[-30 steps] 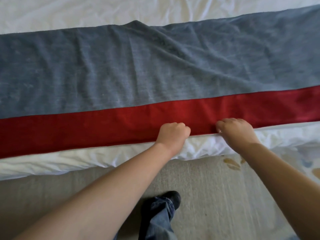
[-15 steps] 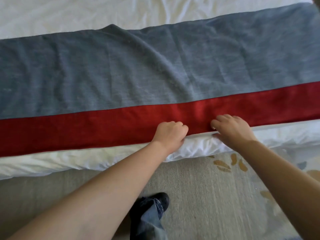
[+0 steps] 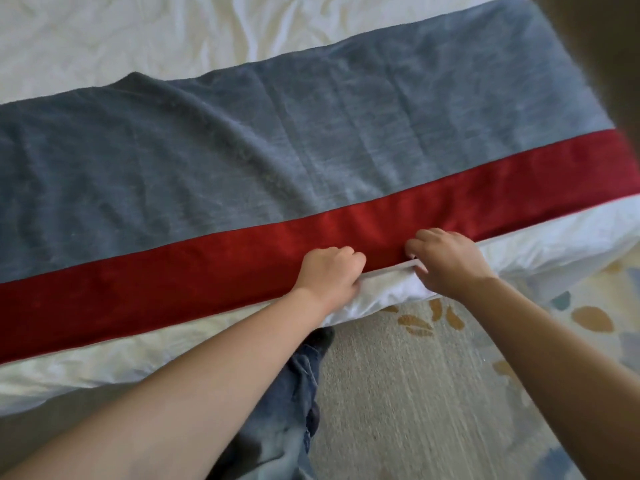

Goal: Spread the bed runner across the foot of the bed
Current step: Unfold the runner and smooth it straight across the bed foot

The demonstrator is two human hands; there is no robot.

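The bed runner (image 3: 311, 143) lies across the white bed (image 3: 121, 39), a wide grey band with a red stripe along its near edge. Folds and wrinkles run through the grey part near the middle. My left hand (image 3: 329, 271) is fisted on the red stripe's near edge. My right hand (image 3: 446, 261) pinches the same edge a little to the right, lifting it slightly off the white duvet. The two hands sit close together near the foot edge of the bed.
A white duvet edge (image 3: 554, 237) hangs over the foot of the bed. Below is a pale carpet (image 3: 415, 393) with coloured leaf patterns. My jeans leg and dark sock (image 3: 304, 368) stand against the bed. A blurred brown surface (image 3: 606, 64) fills the top right corner.
The view has tilted and shifted right, so the runner slants across the frame. Both hands kept their grip on the red edge and moved closer together; the right hand now lifts the edge.
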